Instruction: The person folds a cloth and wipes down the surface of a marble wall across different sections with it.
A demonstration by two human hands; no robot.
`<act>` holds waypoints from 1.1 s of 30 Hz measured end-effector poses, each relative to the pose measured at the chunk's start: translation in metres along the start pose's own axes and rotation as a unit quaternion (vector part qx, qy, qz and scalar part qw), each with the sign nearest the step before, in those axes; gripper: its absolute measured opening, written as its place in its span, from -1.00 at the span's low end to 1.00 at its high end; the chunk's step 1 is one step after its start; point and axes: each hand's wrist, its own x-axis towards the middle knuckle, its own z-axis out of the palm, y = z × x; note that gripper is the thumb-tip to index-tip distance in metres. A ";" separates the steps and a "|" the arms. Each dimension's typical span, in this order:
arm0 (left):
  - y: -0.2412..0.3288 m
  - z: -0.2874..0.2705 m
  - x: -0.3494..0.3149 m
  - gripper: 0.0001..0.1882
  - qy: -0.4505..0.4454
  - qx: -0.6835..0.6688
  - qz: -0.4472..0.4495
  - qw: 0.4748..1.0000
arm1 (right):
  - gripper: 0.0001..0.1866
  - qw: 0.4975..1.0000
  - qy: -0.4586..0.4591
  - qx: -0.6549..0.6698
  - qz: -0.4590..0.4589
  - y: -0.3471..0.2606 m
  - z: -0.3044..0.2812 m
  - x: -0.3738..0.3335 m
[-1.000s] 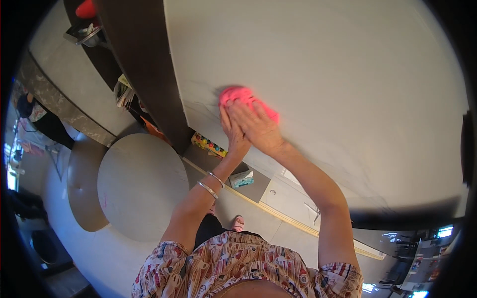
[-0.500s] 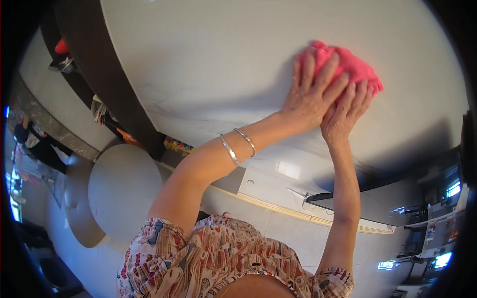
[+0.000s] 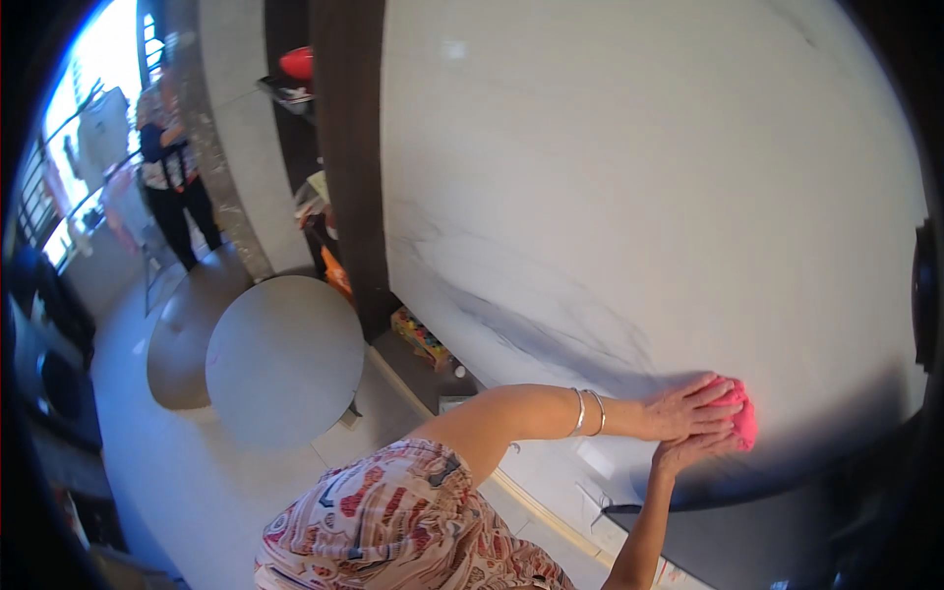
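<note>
A bright pink cloth (image 3: 744, 425) is pressed against a glossy white marbled wall panel (image 3: 590, 177). My left hand (image 3: 686, 409), with two silver bangles on its wrist, lies across the cloth with its fingers holding it to the panel. Just below it and touching it, my right hand (image 3: 691, 452) presses on the cloth's lower part. Both hands partly cover the cloth.
Below the hands stands a dark television (image 3: 747, 531) on a low cabinet. A dark wooden upright (image 3: 349, 147) borders the panel, beside shelves with a red object (image 3: 296, 63). Round tables (image 3: 285, 354) stand at left; farther back is another person (image 3: 177, 167).
Both hands have moved the pink cloth down the panel, closer to the television. My view has swung left, showing more of the other person and the window.
</note>
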 end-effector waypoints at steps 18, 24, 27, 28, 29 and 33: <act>-0.131 -0.094 -0.091 -0.48 -0.049 0.069 -0.228 0.970 | -0.44 0.813 -0.115 -0.343 -0.456 -0.062 0.169 0.008; -0.163 -0.108 -0.128 -0.44 -0.009 0.048 -0.293 0.955 | -0.47 0.780 -0.191 -0.339 -0.490 -0.098 0.204 -0.007; -0.157 -0.097 -0.128 -0.40 0.005 0.057 -0.280 0.958 | -0.44 0.771 -0.208 -0.285 -0.530 -0.103 0.190 0.009; -0.158 -0.095 -0.120 -0.37 0.026 0.066 -0.262 0.962 | -0.40 0.757 -0.207 -0.291 -0.548 -0.109 0.183 0.019; -0.160 -0.103 -0.112 -0.35 0.044 0.081 -0.248 0.964 | -0.37 0.745 -0.209 -0.288 -0.565 -0.123 0.180 0.029; -0.168 -0.128 -0.047 -0.33 0.109 0.080 -0.200 0.970 | -0.31 0.693 -0.207 -0.312 -0.616 -0.167 0.163 0.084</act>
